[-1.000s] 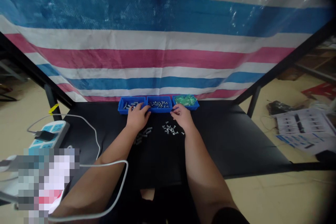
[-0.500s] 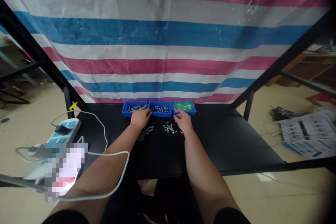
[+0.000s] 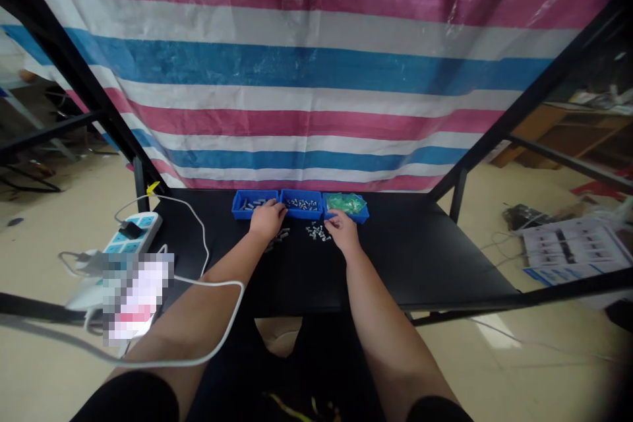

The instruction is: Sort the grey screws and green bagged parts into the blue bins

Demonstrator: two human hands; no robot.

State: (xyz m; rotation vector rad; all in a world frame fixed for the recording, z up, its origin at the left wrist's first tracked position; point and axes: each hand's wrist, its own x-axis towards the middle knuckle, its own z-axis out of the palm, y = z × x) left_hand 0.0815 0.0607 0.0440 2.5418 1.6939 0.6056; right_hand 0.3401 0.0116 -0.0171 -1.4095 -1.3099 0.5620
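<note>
Left hand curls at the rim of the middle blue tray, right hand half-closed below the green-filled tray, any grip hidden; loose screws sit within reach at left hand's 3 o'clock on the counter.

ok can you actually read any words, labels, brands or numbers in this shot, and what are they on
No text can be read as actual words in this view.
Printed sheets on the floor at right: blue and black printing, too small to read.
Power strip at left: no legible marking.
Pixelated patch at lower left: blurred out, nothing readable.
Striped tarp: no lettering shows.
</note>
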